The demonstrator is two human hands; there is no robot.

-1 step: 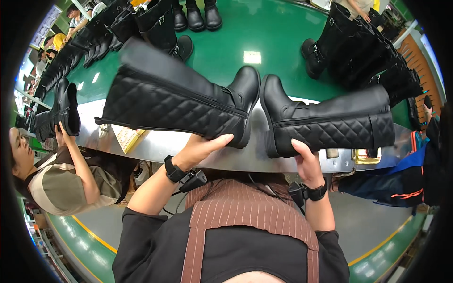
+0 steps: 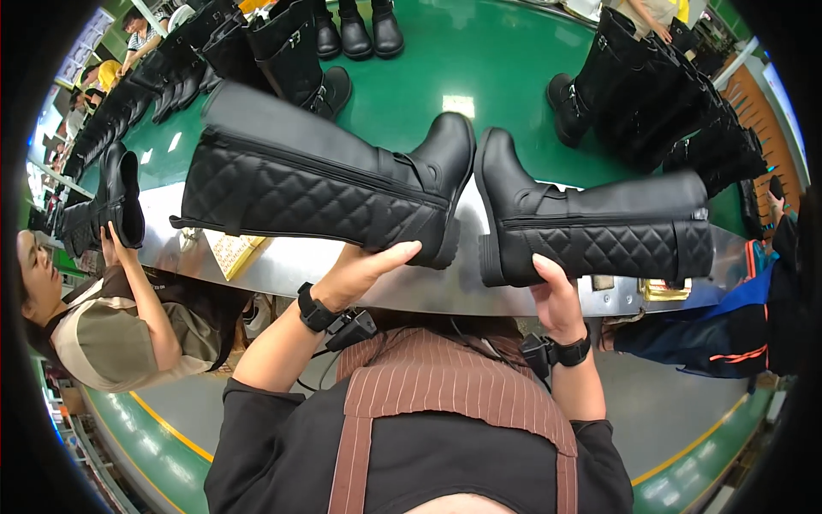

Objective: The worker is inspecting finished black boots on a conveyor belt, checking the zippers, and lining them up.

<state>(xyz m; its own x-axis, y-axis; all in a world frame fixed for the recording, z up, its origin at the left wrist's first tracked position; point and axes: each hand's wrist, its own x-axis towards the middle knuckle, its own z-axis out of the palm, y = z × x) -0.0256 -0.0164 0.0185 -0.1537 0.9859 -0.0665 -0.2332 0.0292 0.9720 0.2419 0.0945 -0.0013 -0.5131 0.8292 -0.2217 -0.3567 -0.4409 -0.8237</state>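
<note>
Each of my hands grips a tall black boot with a quilted shaft, a side zipper and an ankle strap. The left boot lies on its side in the air, its shaft pointing left. My left hand is closed under its heel end, thumb on the near side and fingers hidden beneath. The right boot points its shaft to the right. Below its heel my right hand is closed, thumb pressed on the quilting, other fingers mostly hidden. The two soles face each other, with the toes nearly touching.
A metal edge borders the green table. More black boots stand at the far right, with others at the far left. Yellow packets lie by the edge. At left, a co-worker handles a boot.
The left boot's shaft has dipped slightly, and its toe has come up a little. The right boot's toe has tipped slightly to the right. Both hands keep their hold.
</note>
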